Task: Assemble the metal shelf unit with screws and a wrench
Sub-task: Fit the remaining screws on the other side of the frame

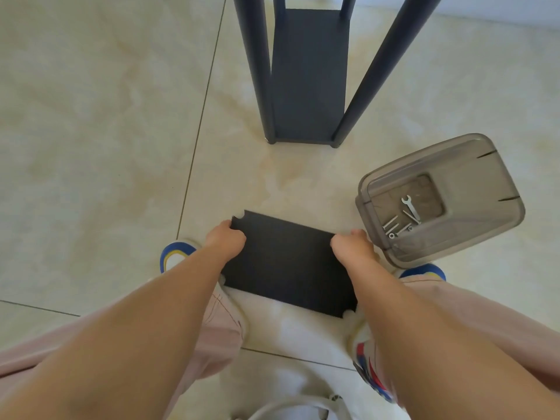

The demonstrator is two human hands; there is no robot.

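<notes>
A loose black shelf panel (pixel 288 265) with notched corners lies low over the floor between my feet. My left hand (pixel 225 239) grips its left short edge and my right hand (pixel 353 247) grips its right short edge. Farther ahead stands the partly built shelf unit (pixel 307 80), a dark bottom shelf with upright dark posts (pixel 253 65) at its corners. A small silver wrench (pixel 410 206) and several screws (pixel 394 227) lie inside a clear grey plastic box (pixel 472 183) to the right.
The floor is pale glossy tile with dark grout lines (pixel 200 116). My shoes (pixel 175 256) stand on either side of the panel. A white curved object (pixel 291 407) shows at the bottom edge.
</notes>
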